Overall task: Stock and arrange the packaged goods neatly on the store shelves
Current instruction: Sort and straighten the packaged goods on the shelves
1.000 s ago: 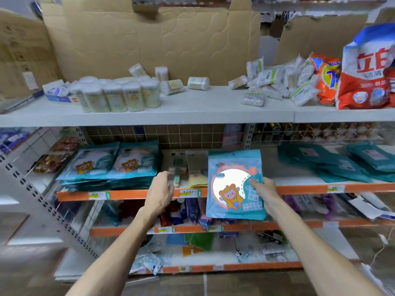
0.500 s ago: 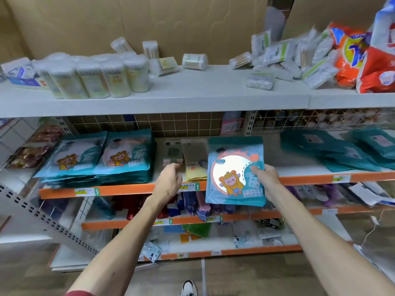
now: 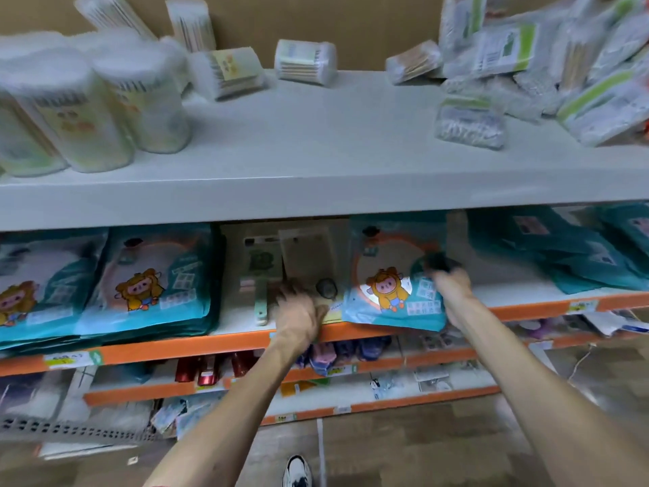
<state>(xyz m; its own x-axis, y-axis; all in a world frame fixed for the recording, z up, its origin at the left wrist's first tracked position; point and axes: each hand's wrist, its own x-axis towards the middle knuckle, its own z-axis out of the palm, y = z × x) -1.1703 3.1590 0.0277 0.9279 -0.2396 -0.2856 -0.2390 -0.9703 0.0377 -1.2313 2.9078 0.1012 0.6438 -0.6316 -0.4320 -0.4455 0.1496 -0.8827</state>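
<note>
Store shelving, cardboard backing behind, frame motion-blurred. White top shelf [image 3: 316,152] carries cotton swab tubs [image 3: 105,110] upright at its left end, a few loose swab tubs lying on their sides at the back, and a heap of bagged swabs [image 3: 562,65] at the right end. Below it is the middle shelf [image 3: 175,349] with an orange front edge. Right hand [image 3: 451,286] grips the right edge of a teal pouch [image 3: 389,275] with a cartoon print, fingers curled onto it, details smeared. The pouch lies face up near the middle of this shelf, its bottom edge hanging past the orange front edge. Left hand [image 3: 298,314] is palm down at the front edge just left of the pouch, on a beige card pack [image 3: 309,254]; cannot tell whether its fingers grip or only rest. A green-handled item pack [image 3: 260,275] lies just beside that, to the left. Stacked matching pouches [image 3: 151,275] fill the shelf's left end in two side-by-side piles; loose teal pouches [image 3: 562,254] are scattered face down at the right end. Lower shelves hold red bottles [image 3: 207,372] and mixed small packs. A shoe [image 3: 296,471] shows on the floor at the bottom.
</note>
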